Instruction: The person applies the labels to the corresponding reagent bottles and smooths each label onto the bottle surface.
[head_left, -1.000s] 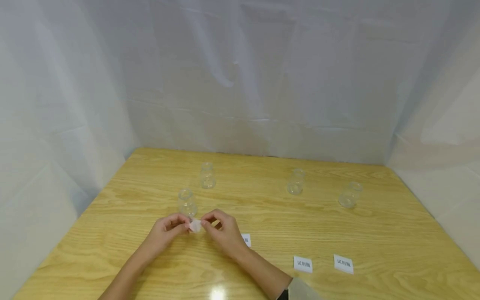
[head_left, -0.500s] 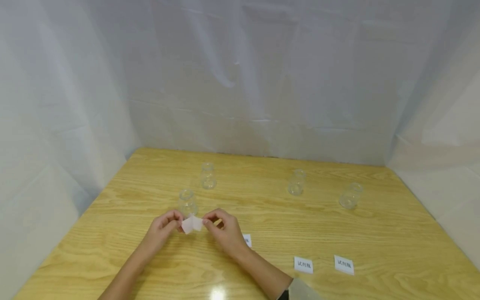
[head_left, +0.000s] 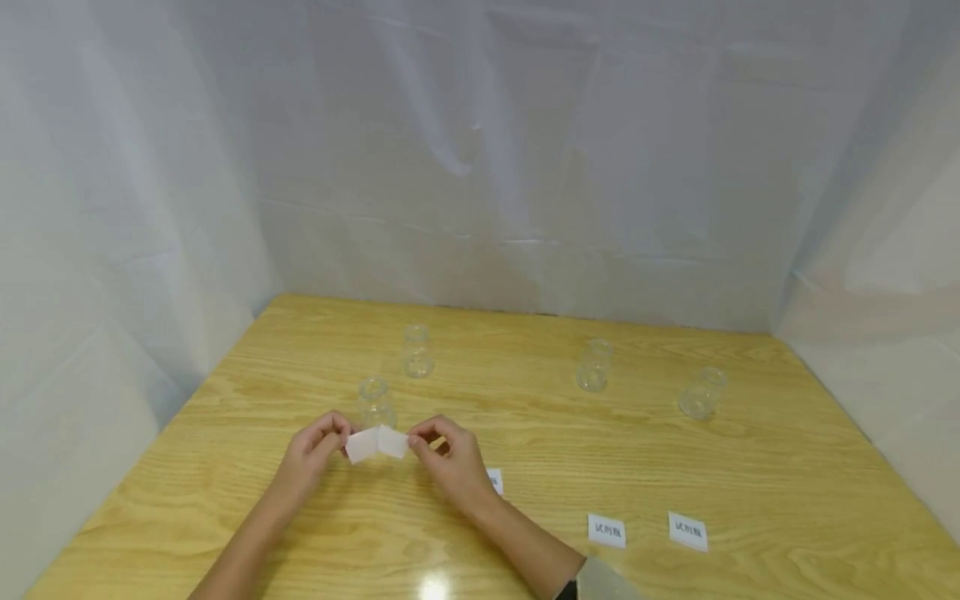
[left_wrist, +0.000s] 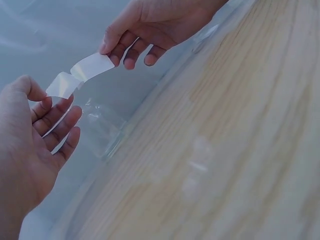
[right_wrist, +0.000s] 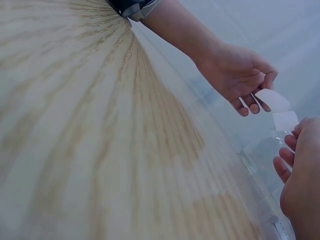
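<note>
Both hands hold a small white paper label (head_left: 393,442), creased across the middle into two flaps. My left hand (head_left: 306,454) pinches its left end between thumb and index finger, and my right hand (head_left: 453,467) pinches the right end. The left wrist view shows the label (left_wrist: 92,66) stretched in the air, with the other fingers of the left hand (left_wrist: 30,145) loosely bent below it. Just behind the label stands a clear glass bottle (head_left: 374,398), its lower part overlapped by the paper in the head view.
Three more clear glass bottles stand farther back: one at left (head_left: 417,354), one right of the middle (head_left: 594,367) and one at far right (head_left: 702,394). Printed white labels (head_left: 606,530) lie near the front right, one partly hidden by the right hand. White sheeting (head_left: 525,167) encloses the table.
The left hand has moved left, away from the nearly still right hand. The label between them has spread from a small bunched piece into two wide flaps.
</note>
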